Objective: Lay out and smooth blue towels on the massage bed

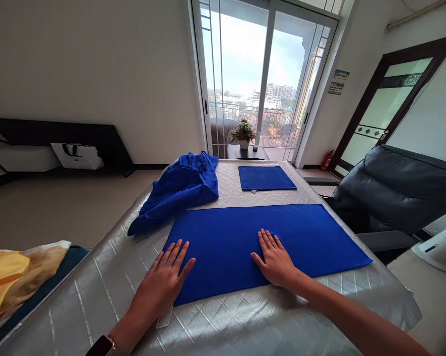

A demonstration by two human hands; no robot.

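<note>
Blue cloth (223, 252), large and rectangular, spread flat on a desk (215, 321) with a quilted silvery cover, near its closer edge. Long axis runs roughly 9 to 3 o'clock, right end angled slightly farther away; right side slants toward a near corner at about 4 o'clock. Left hand (165, 277) palm down across the cloth's 9 o'clock edge, fingers extended and parted toward 1, thumb spread toward 2; forearm enters from 7, dark watch (100, 346) at the wrist. Right hand (277, 262) palm down near the middle of the close edge, fingers straight toward 11, thumb out toward 10; forearm reaches in from 4 to 5. Fingers of both hands unclenched, grasping nothing, laid on the fabric. Beyond the cloth: crumpled blue fabric (186, 183) at 11 o'clock, small folded blue piece (266, 178) between 12 and 1.
</note>
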